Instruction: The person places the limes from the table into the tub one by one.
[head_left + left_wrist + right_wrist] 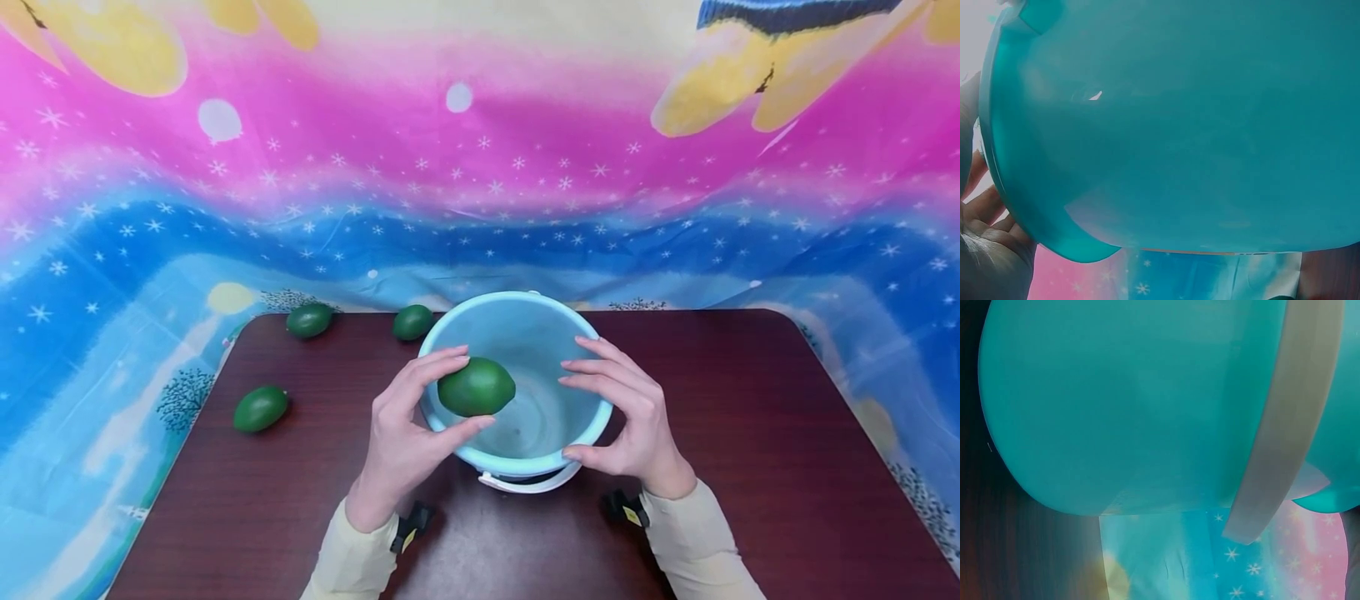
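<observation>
A light blue bucket (525, 465) stands on the table with its mouth facing up. My left hand (408, 425) holds a green lime (477, 387) between thumb and fingers, over the left part of the bucket's mouth. In the left wrist view the bucket's wall (1179, 137) fills most of the picture, with part of my left hand (994, 250) at the rim. At the bucket's right side, my right hand (633, 408) grips the rim, thumb on its front edge and fingers reaching over the inside. The bucket wall (1104, 412) hides most of that hand in the right wrist view.
Three more green limes lie on the table's left side: one at the back edge (309, 320), another beside the bucket (412, 322), the third nearer (261, 409). The bucket's white handle (532, 483) hangs at its front. A patterned cloth (480, 167) rises behind the dark table (750, 433).
</observation>
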A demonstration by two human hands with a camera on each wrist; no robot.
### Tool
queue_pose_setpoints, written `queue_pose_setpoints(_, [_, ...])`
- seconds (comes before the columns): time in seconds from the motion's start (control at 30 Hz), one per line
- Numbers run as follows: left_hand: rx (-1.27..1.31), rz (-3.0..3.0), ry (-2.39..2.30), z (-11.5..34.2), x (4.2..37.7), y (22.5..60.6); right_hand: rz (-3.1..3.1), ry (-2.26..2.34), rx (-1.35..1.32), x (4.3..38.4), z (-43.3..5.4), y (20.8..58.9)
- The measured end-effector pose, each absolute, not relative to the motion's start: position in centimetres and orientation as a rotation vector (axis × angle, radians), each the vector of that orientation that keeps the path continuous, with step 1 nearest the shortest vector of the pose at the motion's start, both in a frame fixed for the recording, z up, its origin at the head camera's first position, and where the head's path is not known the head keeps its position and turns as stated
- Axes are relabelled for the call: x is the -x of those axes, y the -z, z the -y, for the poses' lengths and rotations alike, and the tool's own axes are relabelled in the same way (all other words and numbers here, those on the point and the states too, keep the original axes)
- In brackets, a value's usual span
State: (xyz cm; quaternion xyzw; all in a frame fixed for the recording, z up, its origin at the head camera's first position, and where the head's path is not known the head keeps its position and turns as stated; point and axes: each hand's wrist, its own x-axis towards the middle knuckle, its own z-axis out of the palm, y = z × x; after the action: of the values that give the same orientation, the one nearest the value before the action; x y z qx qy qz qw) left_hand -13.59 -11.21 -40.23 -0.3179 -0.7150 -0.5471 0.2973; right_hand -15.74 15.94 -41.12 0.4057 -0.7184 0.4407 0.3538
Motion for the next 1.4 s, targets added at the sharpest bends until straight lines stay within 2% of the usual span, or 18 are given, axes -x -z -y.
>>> queue_pose_setpoints(1.4, [0.978,1.99,1.253,10.73,13.35,40.35,1.861,-1.139,-1.054,15.95,-16.07,41.45])
